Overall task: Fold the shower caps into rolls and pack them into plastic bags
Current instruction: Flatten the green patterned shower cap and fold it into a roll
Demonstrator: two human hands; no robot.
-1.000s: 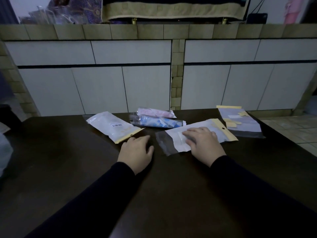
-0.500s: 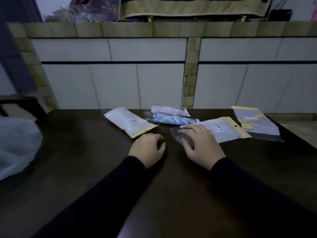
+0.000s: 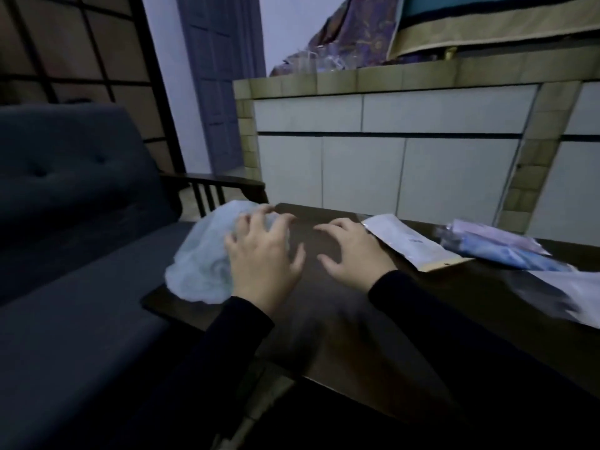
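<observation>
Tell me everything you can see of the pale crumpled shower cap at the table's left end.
The shower cap is a loose, puffy mound of thin, translucent pale bluish-white plastic, crumpled and not yet rolled. It sits at the left corner of the dark table, next to the sofa. The left hand is over its right side with fingers spread; contact looks likely. The image is blurred.

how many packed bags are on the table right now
4, as far as shows: a white one beside the right hand, a pink one and a blue one behind it, and a blurred white one at the right edge. More may lie outside the view.
</observation>
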